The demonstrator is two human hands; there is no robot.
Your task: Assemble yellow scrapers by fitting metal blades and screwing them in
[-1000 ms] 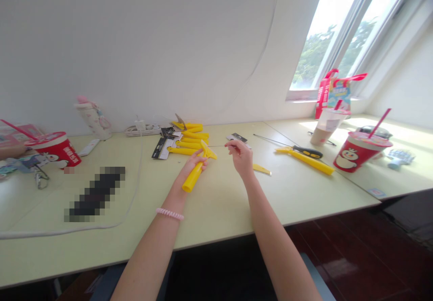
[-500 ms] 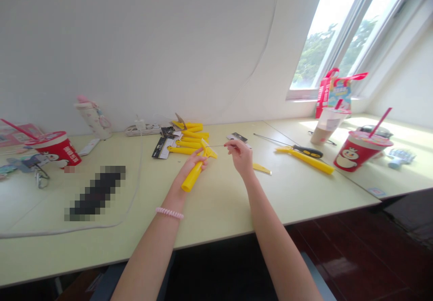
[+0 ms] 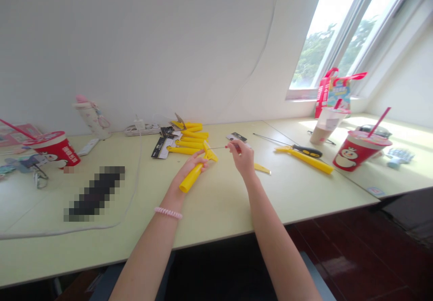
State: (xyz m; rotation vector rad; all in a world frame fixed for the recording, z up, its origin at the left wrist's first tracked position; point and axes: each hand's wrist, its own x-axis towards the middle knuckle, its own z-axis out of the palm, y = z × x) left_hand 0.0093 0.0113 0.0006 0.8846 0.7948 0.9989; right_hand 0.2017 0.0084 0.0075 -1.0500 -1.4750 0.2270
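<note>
My left hand point(image 3: 189, 166) is wrapped round a yellow scraper-like tool point(image 3: 191, 177), its round handle pointing down toward me and its flat head up and to the right. Fingers closed, my right hand point(image 3: 241, 156) holds a small screwdriver point(image 3: 218, 148) whose thin shaft reaches left to the tool's head; most of its handle is hidden by the fingers. A yellow flat piece point(image 3: 262, 169) lies just right of my right wrist. Behind my left hand, several yellow tools point(image 3: 189, 143) with black and white cards point(image 3: 161, 148) are stacked.
To the right lie a long screwdriver point(image 3: 306, 151) and another yellow tool point(image 3: 313, 161), near a red cup point(image 3: 358, 152) and a clear cup point(image 3: 326, 125). At left are a red cup point(image 3: 57, 150), a bottle point(image 3: 93, 118), a blurred dark object point(image 3: 98, 193) and a white cable point(image 3: 130, 206).
The yellow tool in my left hand has turned slightly, its head now more to the right. My right hand has shifted a little right, and more of the small screwdriver shows.
</note>
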